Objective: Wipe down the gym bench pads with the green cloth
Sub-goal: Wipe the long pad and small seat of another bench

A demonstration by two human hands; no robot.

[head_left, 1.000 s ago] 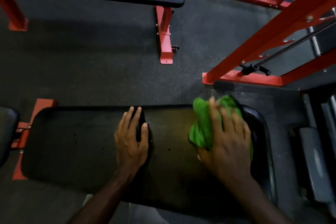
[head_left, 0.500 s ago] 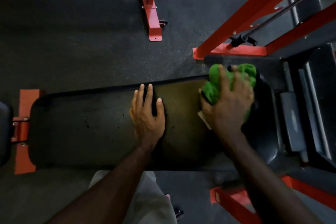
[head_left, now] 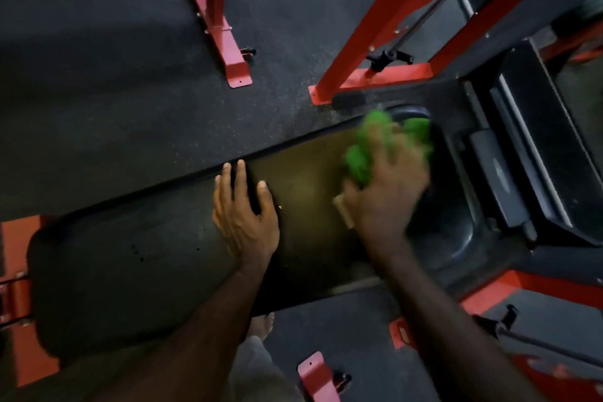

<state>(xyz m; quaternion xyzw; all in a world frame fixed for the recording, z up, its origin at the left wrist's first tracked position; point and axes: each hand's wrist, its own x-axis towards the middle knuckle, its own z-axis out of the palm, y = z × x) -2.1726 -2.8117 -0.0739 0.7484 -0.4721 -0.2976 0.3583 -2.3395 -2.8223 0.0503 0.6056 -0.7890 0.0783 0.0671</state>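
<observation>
The right hand (head_left: 388,192) grips the green cloth (head_left: 362,157) at three o'clock on the bench pad (head_left: 130,258), and should press firmly while the flat, open left hand (head_left: 243,215) steadies it.

Your left hand (head_left: 245,219) lay flat, palm down, fingers straight and slightly spread, pointing away from you — the forearm ran back toward the lower left. Your right hand (head_left: 390,186) was blurred, reaching further forward and to the right, its fingers spread and bent over what it pressed — how tightly they curled could not be told. Both forearms were bare, well apart at the wrists.
</observation>
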